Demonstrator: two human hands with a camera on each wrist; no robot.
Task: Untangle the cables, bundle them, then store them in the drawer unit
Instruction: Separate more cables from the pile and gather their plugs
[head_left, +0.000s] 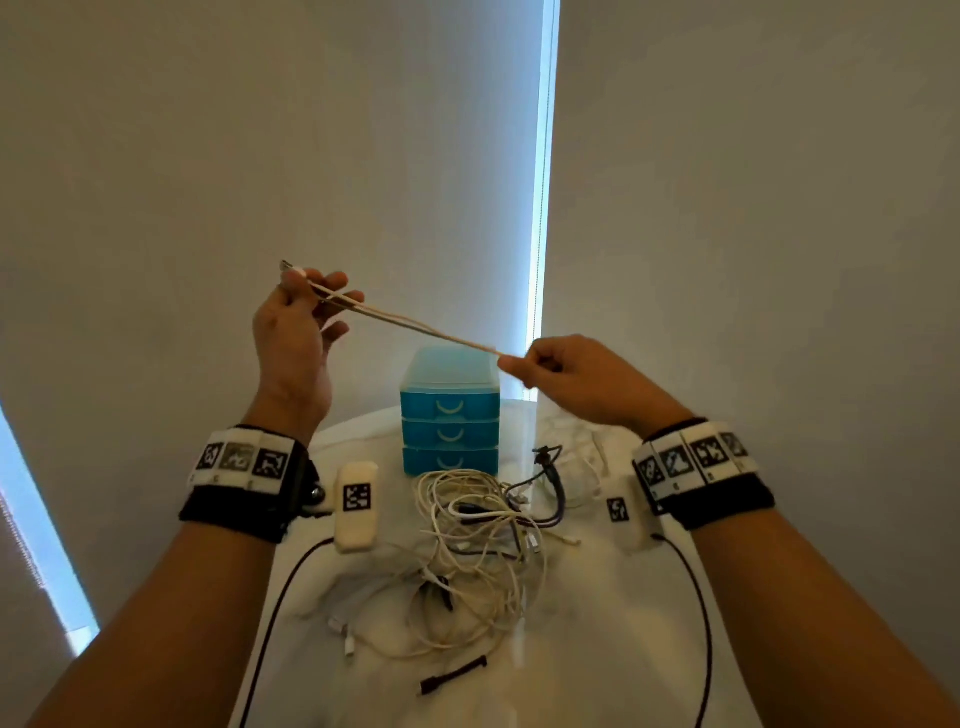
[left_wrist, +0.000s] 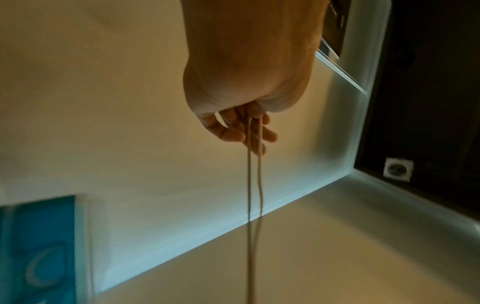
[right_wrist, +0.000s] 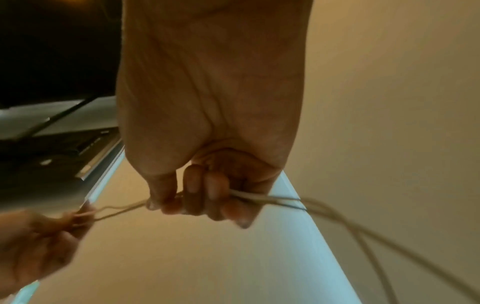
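Both hands are up in the air stretching a doubled cream cable (head_left: 415, 326) between them. The left hand (head_left: 298, 332) pinches one end, plug poking out past the fingers; the right hand (head_left: 566, 371) is curled around the other. Below the grip, the tangled pile (head_left: 478, 540) and blue drawer unit (head_left: 450, 415) sit on the table. The right fist hides the cable's far run.

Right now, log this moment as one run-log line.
step: bundling | left hand: pinches cable | right hand: grips cable | cable: doubled, taut between hands | pile: tangled on table | drawers: closed
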